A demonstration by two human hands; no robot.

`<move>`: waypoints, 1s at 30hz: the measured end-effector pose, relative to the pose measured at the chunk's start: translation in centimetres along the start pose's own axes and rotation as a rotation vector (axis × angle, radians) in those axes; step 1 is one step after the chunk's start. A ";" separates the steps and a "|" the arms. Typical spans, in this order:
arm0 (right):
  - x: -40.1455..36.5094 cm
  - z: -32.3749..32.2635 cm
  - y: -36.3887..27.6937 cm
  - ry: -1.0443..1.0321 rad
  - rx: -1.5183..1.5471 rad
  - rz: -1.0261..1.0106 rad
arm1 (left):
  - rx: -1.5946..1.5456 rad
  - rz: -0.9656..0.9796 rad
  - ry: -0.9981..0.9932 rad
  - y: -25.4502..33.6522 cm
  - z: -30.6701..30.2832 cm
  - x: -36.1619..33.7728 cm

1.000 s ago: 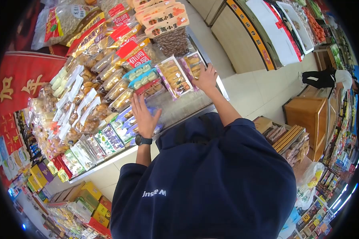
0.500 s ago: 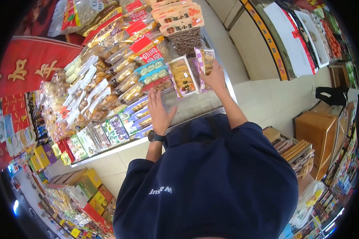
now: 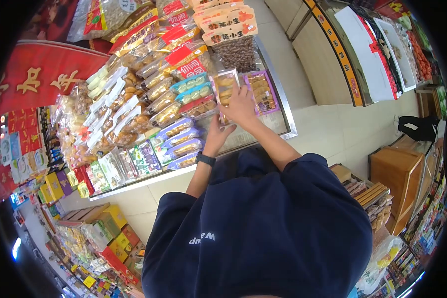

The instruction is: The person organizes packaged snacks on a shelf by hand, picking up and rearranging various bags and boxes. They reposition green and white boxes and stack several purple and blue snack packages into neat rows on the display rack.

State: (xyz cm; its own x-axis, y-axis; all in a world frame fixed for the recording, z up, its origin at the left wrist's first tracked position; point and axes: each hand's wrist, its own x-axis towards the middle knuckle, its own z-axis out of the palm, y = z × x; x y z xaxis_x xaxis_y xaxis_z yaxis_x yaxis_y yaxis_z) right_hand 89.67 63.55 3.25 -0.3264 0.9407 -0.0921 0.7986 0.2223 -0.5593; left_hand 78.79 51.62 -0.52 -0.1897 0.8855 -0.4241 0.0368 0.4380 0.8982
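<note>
My right hand [image 3: 240, 105] lies over a clear-fronted pack of yellowish pastries [image 3: 225, 85], its fingers on the pack's right side. Close by at the lower left is my left hand [image 3: 216, 135], fingers apart near the pack's bottom edge, with a dark watch on the wrist. To the right a purple-edged pastry pack [image 3: 262, 92] lies flat and untouched. Blue and red trays of wrapped sweets [image 3: 195, 93] sit left of the pastries. Above them rests a bag of dark brown pieces [image 3: 236, 53].
The display table's metal edge [image 3: 289, 117] runs down the right side. Many bagged snacks [image 3: 129, 104] cover its left part. A wooden cabinet [image 3: 393, 167] stands at the right, stacked boxes [image 3: 115, 233] at the lower left. A person in dark clothing [image 3: 418, 129] is at the far right.
My right hand has moved left from the purple-edged pack, now lying flat, onto the neighbouring pack. My left hand has shifted right, closer to it. The view has shifted slightly.
</note>
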 end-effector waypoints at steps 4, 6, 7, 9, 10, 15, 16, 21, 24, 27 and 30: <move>0.0 1.1 1.3 0.079 0.054 -0.124 | 0.043 0.012 -0.077 0.2 0.2 1.1; 0.4 1.2 2.8 0.147 0.112 -0.156 | 0.018 0.019 -0.075 0.0 0.4 1.4; 0.6 1.3 4.1 0.186 0.134 -0.157 | -0.028 0.038 -0.087 0.4 0.4 1.3; 0.9 1.1 7.2 0.195 0.139 -0.069 | -0.095 0.021 -0.064 0.8 0.8 1.1; 0.9 0.6 9.0 0.166 0.123 0.019 | -0.110 -0.011 -0.053 0.7 0.9 1.1; -0.3 0.8 12.8 0.035 -0.145 0.149 | -0.188 -0.124 0.052 0.4 1.1 1.8; -0.5 1.0 12.3 0.029 -0.222 0.158 | -0.234 -0.169 0.074 0.6 1.3 1.9; 0.1 0.9 11.4 -0.107 -0.293 0.256 | -0.300 -0.265 0.123 -0.7 1.9 3.2; 1.1 -0.9 11.1 -0.203 -0.096 0.353 | -0.294 -0.294 0.118 -0.8 2.2 3.3; 1.6 -3.7 12.2 -0.200 0.609 0.409 | -0.306 -0.274 0.117 -0.6 2.5 3.2; 1.2 -6.6 10.4 -0.160 0.801 0.322 | -0.311 -0.291 0.137 0.1 2.7 2.9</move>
State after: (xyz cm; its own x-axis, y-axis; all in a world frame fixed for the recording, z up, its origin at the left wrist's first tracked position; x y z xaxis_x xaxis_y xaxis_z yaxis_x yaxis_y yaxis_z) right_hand 100.95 68.66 2.77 -0.2612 0.8663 -0.4258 0.2884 -0.3509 -0.8909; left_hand 80.88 54.67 -1.94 -0.2770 0.6944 -0.6641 -0.3302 0.5803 0.7445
